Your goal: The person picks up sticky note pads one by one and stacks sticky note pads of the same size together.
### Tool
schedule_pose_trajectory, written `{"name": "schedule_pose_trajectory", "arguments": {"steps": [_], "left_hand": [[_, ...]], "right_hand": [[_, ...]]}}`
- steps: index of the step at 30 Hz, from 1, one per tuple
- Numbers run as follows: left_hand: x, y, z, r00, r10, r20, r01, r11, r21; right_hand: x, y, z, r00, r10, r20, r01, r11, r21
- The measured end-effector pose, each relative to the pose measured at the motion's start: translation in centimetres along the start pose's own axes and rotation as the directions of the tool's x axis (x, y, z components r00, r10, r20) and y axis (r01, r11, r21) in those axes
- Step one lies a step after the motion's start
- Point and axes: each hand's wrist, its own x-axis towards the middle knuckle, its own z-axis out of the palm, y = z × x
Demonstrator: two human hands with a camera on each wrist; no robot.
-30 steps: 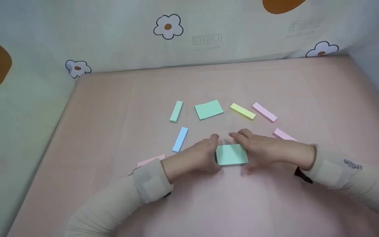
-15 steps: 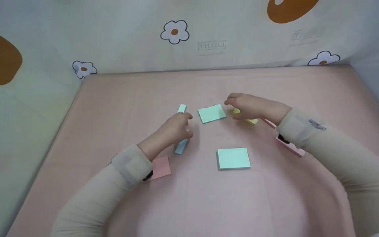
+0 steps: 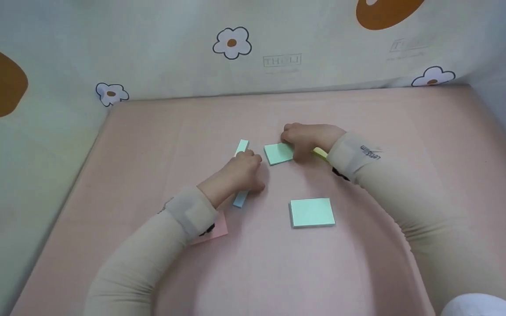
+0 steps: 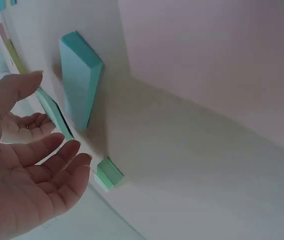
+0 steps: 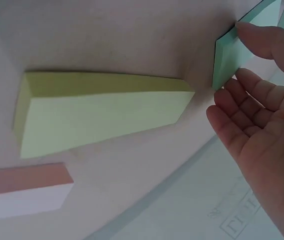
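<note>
My right hand (image 3: 310,138) reaches over the right part of the rear green sticky-note pad (image 3: 277,153). In the right wrist view its thumb and loosely bent fingers lie around that pad's edge (image 5: 229,55); a firm grip does not show. My left hand (image 3: 235,171) hovers above a light-green sticky-note strip (image 3: 241,145) and a blue strip (image 3: 240,199), partly hiding both. The left wrist view shows its fingers relaxed with nothing in them. A second green pad (image 3: 312,213) lies flat at the front middle.
A pink pad (image 3: 218,228) sits partly under my left sleeve. The yellow strip (image 5: 102,110) lies behind my right hand's wrist, with a pink strip (image 5: 27,192) beside it. A patterned cloth wall (image 3: 169,48) borders the table's rear edge.
Both hands have let go of the front green pad and moved apart. The right travelled back, then left from the yellow strip to the rear green pad; the left shifted slightly right.
</note>
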Motion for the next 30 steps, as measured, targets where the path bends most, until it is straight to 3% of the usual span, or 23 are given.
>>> {"name": "schedule_pose_trajectory", "arguments": {"steps": [6,19,25,30], "left_hand": [[0.4,0.2,0.3,0.999,0.034,0.018,-0.035,0.999,0.041],[0.2,0.5,0.3,0.999,0.042,0.013,-0.042,0.998,0.047],[-0.5,0.0,0.4,0.999,0.007,-0.037,-0.008,1.0,-0.025],[-1.6,-0.7,0.5,0.999,-0.038,-0.035,0.037,0.998,-0.041]], "right_hand": [[0.2,-0.1,-0.1,1.0,-0.008,0.007,0.008,0.999,-0.031],[0.2,0.0,0.1,1.0,-0.02,-0.017,0.019,0.998,-0.067],[-0.1,0.5,0.8,0.999,-0.017,-0.049,0.012,0.995,-0.099],[-2.0,1.2,0.7,0.993,-0.05,-0.107,0.04,0.995,-0.091]]}}
